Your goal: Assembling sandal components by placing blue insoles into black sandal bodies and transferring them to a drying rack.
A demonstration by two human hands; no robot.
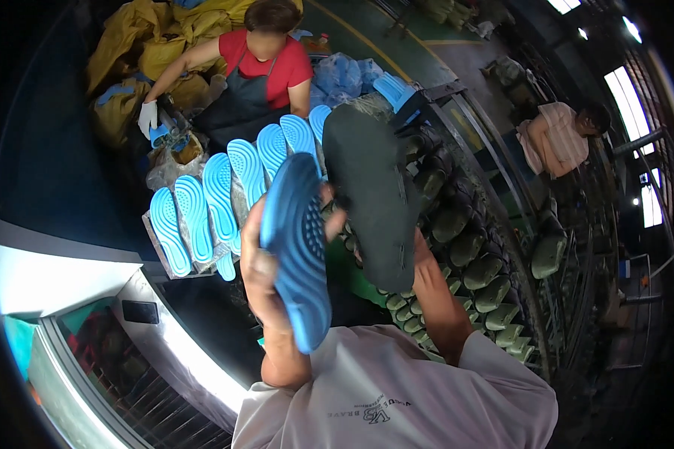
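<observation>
A row of blue insoles [219, 191] lies at left; the person's left grip [260, 273] holds a studded blue insole [303, 247] upright; just beside it, a dark sole [371, 194] is held by the mostly hidden right grip [422, 260], near green rounded forms [494, 297]

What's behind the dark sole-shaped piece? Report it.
Past the dark sole, rounded green forms show at its right and part of a blue insole at its upper left. The right hand reaches behind it, mostly covered; whatever else lies directly there is hidden.
</observation>
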